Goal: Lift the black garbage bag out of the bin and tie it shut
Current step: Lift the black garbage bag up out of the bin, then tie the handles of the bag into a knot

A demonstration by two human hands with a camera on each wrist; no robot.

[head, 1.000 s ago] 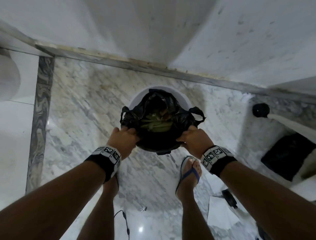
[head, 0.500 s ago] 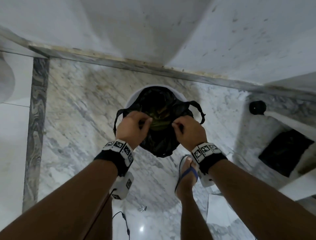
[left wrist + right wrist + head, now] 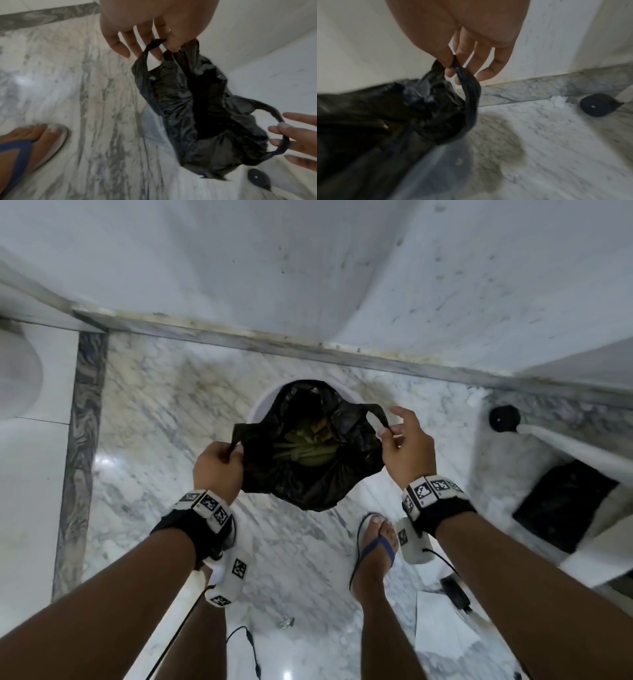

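The black garbage bag (image 3: 308, 470) hangs between my two hands above the white bin (image 3: 260, 409), whose rim shows behind it. Its mouth gapes open on greenish waste (image 3: 305, 450). My left hand (image 3: 219, 463) pinches the bag's left handle loop (image 3: 154, 44) between thumb and fingers. My right hand (image 3: 400, 443) pinches the right handle loop (image 3: 469, 83) between thumb and forefinger, the other fingers spread. In the left wrist view the bag (image 3: 197, 115) stretches from my left hand (image 3: 154, 33) to my right fingers (image 3: 281, 129).
The bin stands on a marble floor near the wall skirting (image 3: 308, 347). A black roll (image 3: 503, 419) lies at the right by the wall, a dark object (image 3: 565, 501) nearer. My sandalled foot (image 3: 376, 546) stands just before the bin; a cable (image 3: 246, 645) trails below.
My hands have moved apart from the bag's middle, each now pinching a handle loop, and the bag has risen higher above the bin with its mouth stretched wide.
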